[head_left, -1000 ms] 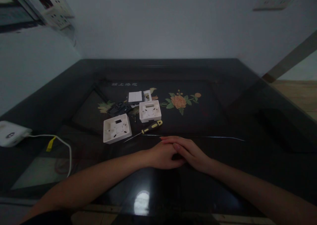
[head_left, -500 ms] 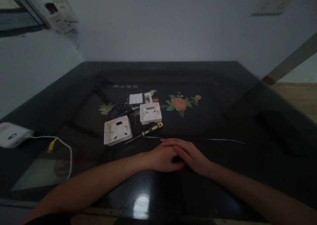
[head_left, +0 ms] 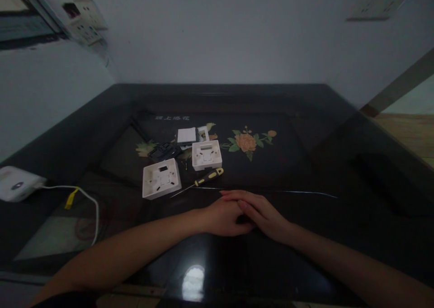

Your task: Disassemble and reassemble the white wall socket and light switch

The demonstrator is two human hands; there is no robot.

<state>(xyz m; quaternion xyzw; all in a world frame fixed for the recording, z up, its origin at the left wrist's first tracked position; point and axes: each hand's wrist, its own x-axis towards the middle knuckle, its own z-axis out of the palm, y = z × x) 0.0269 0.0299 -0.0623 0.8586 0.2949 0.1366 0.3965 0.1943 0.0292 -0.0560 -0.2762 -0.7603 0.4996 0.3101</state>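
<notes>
- Table (head_left: 339,131): dark glossy top with a painted flower (head_left: 245,140). Both your forearms lie on it, so keep them planted for a steady base.
- Left hand (head_left: 220,215): lies flat near the front middle of the table, fingers loosely extended and holding nothing. It sits under the right hand — touching it.
- Right hand (head_left: 262,210): rests on top of the left, fingers stretched leftward, relaxed, gripping nothing.
- Larger white box (head_left: 161,178): open side up, left of and beyond your hands. Judged best handled with one hand pinning it before any tool goes in.
- Smaller white box (head_left: 206,154): just beyond the larger one, apart from it, also open side up.
- Switch plate (head_left: 186,135) and a black part (head_left: 164,151): farther back, near the smaller box.
- Screwdriver (head_left: 203,179): the nearest thing to your hands, just beyond the fingertips, yellow-and-black handle to the right, blade pointing left. Grip the handle, not the shaft.
- Compared with a second ago: hands remain stacked in the same pose — only the view has shifted slightly. No part has moved.
</notes>
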